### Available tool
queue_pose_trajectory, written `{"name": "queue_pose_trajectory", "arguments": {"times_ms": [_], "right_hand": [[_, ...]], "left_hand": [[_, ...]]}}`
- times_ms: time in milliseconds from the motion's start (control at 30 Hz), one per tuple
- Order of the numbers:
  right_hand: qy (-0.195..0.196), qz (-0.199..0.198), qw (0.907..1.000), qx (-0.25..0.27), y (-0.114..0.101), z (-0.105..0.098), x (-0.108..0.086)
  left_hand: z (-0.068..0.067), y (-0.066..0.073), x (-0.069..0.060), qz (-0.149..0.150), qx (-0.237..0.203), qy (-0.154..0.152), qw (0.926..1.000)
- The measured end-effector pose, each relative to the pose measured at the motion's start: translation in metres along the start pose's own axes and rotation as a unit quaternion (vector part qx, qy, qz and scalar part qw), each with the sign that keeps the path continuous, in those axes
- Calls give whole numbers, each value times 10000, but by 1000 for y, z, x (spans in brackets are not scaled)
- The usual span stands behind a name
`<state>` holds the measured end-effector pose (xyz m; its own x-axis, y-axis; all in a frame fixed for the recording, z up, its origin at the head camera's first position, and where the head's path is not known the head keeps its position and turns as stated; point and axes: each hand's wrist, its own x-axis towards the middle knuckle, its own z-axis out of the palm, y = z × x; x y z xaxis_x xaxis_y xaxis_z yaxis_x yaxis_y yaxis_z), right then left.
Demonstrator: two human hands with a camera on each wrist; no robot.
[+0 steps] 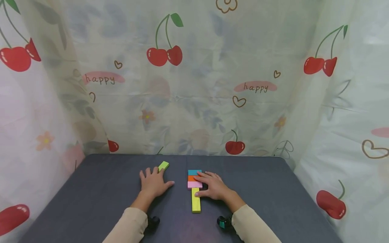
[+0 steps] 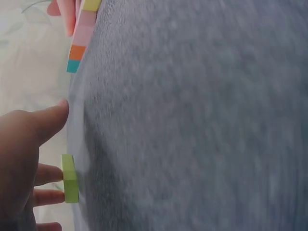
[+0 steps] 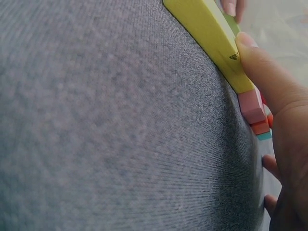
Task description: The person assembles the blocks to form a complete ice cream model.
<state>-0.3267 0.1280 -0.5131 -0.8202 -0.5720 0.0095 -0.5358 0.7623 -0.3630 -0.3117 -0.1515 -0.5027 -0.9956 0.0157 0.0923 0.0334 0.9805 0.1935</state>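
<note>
In the head view my left hand (image 1: 153, 184) is spread with straight fingers beside a light green block (image 1: 164, 165). Its fingertips meet that block's side in the left wrist view, as far as can be seen. My right hand (image 1: 215, 187) lies over the right side of a group of blocks, fingers spread. Its thumb rests on a yellow block (image 1: 196, 202), which lies lengthwise toward me. Beyond the yellow one, a pink block (image 1: 193, 185), an orange block (image 1: 191, 178) and a blue block (image 1: 193, 172) lie crosswise in a row. The fingers partly cover the orange and blue blocks.
A dark grey cloth-covered table (image 1: 106, 202) lies under everything. Behind it hangs a white curtain (image 1: 197, 84) printed with cherries, which also runs along both sides. Each wrist carries a dark strapped device, such as the right one (image 1: 224, 222).
</note>
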Motion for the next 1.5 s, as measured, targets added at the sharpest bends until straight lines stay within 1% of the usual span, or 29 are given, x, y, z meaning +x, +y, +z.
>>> {"name": "queue_pose_trajectory", "arguments": {"times_ms": [233,433,567,800,1000,1233,1400,1500], "right_hand": [[-11,0,10000,-12,0,1,0],[49,27,10000,-17,2,2,0],[66,6,10000,5,1,2,0],[69,23,10000,-10,0,1,-1],[39,2,10000,-20,0,0,0],[-80,93,9999,-11,-1,-1,0],[-92,107,9999,8,-1,-2,0],[-92,86,9999,-4,0,-1,1]], "left_hand": [[3,9,2,-34,-256,-69,9996],[3,16,3,31,-511,-107,9986],[4,24,3,82,-651,-123,9978],[8,38,5,125,-698,-115,9974],[10,43,8,212,-728,-155,9970],[14,49,13,355,-756,-248,9962],[13,54,15,411,-784,-317,9956],[13,57,17,460,-720,-333,9958]]}}
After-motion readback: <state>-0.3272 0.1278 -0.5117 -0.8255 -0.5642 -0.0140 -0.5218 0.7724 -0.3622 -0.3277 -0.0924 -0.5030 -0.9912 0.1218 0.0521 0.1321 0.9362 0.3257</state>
